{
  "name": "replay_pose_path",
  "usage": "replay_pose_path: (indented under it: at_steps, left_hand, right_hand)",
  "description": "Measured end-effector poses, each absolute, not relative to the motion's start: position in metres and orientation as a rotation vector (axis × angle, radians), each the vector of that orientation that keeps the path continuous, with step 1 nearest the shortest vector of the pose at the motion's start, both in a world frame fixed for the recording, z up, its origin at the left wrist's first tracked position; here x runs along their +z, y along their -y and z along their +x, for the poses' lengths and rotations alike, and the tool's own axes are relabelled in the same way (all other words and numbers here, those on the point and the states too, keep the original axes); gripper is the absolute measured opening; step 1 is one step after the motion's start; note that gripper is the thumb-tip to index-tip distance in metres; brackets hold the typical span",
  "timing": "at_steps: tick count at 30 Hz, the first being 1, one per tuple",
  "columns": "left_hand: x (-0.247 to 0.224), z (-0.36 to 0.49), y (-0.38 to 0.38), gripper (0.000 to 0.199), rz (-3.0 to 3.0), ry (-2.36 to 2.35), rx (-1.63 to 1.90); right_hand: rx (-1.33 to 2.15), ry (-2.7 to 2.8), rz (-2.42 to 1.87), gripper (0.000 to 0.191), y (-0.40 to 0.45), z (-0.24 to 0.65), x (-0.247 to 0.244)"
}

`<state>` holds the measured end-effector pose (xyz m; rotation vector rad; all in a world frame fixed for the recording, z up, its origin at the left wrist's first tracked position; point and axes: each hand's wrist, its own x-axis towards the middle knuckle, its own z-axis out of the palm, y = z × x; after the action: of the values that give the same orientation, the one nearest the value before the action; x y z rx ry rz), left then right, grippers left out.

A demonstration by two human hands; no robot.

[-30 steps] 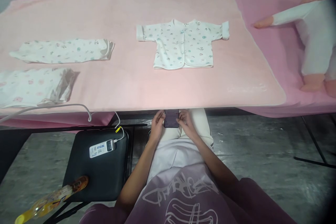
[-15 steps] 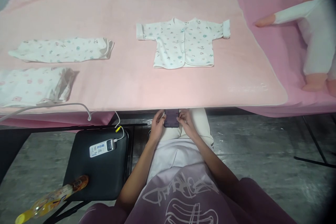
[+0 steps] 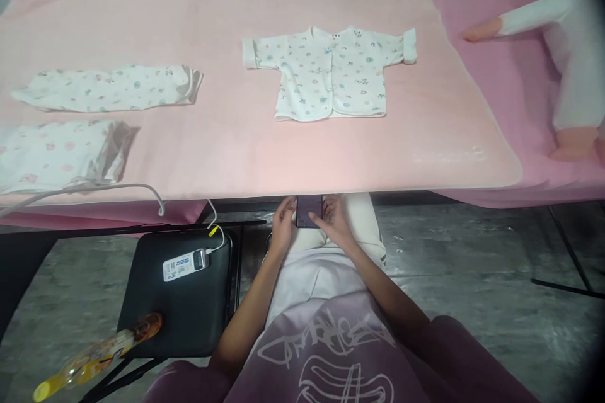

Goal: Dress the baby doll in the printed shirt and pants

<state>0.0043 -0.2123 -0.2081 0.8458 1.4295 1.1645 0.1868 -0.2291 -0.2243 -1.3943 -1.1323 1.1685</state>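
A dark smartphone (image 3: 307, 209) is held low over my lap, just under the table's front edge. My left hand (image 3: 283, 217) is closed around its left side. My right hand (image 3: 334, 217) grips its right side, with the thumb lying over the lower part of the screen. Both hands' far fingers are partly hidden behind the phone and the table edge. Beyond them on the table, a white patterned baby jacket (image 3: 354, 79) lies flat, fastened at the front, its sleeves spread to both sides.
A pale pink mat (image 3: 227, 145) covers the table. Folded patterned garments (image 3: 113, 89) and a pink-print bundle (image 3: 51, 151) lie at left. A white-clothed doll (image 3: 579, 69) is at right. A black stool (image 3: 184, 321) holds a cabled power bank (image 3: 184, 266) and a bottle (image 3: 101, 352).
My right thumb has moved left from the phone's edge onto its screen. The view has shifted slightly; the left hand and the clothes stay as they were.
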Motion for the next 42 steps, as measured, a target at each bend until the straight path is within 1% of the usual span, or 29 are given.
replay_pose_path:
  at_steps: [2,7,11,18,24,30,34,42]
  left_hand:
    - [-0.208,0.004,0.212,0.054,0.840,-1.440,1.168]
    - [-0.211,0.008,0.209,0.056,0.813,-1.440,1.176]
    - [-0.213,0.009,0.209,0.057,0.827,-1.432,1.165]
    - [-0.216,0.003,0.213,0.062,0.823,-1.424,1.146]
    - [-0.209,0.002,0.213,0.049,0.834,-1.413,1.158]
    - [-0.209,0.004,0.211,0.048,0.826,-1.457,1.162]
    - [-0.210,0.007,0.209,0.053,0.820,-1.459,1.173]
    - [-0.212,0.011,0.207,0.059,0.809,-1.458,1.178]
  right_hand:
    - [1.141,1.136,-1.409,0.064,0.229,0.184,-0.226]
    - [1.227,1.068,-1.351,0.047,0.229,0.188,-0.226]
    - [1.278,1.045,-1.340,0.041,0.228,0.194,-0.225]
    - [1.305,1.066,-1.327,0.045,0.228,0.196,-0.225]
    - [1.230,1.087,-1.341,0.055,0.229,0.192,-0.233]
    - [1.235,1.094,-1.333,0.052,0.228,0.192,-0.232]
    - [1.286,1.055,-1.331,0.045,0.227,0.194,-0.228]
    - [1.310,1.001,-1.333,0.046,0.226,0.195,-0.227]
